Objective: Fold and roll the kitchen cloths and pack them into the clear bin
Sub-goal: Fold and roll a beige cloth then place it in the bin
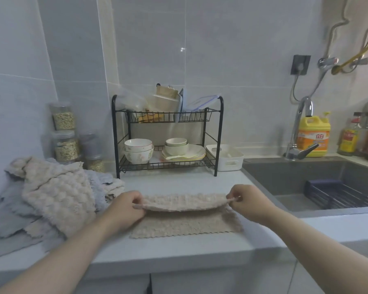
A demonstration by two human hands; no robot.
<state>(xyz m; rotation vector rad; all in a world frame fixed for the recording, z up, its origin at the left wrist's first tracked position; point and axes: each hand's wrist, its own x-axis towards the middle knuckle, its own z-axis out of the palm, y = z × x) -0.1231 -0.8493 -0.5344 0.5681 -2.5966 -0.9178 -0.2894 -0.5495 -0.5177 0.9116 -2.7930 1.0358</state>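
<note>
On the counter [178, 247], beige cloth [185, 225] lies left-right; left hand [125, 205] and right hand [245, 201] pinch its lifted far corners.

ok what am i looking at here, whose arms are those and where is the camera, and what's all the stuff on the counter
There is no machine here. The one picture comes from a wide-angle camera worn on a person's head, looking forward and down, so the two bare arms are that person's own.

The left hand and right hand each pinch a far corner of a beige cloth lying on the counter, lifting its far edge toward the person, as if folding it in half.

To the left sits a pile of cloths, beige and pale blue, not yet folded. Behind stand a black dish rack with bowls and plates, jars of grain, and a white basket. On the right is the sink.
</note>
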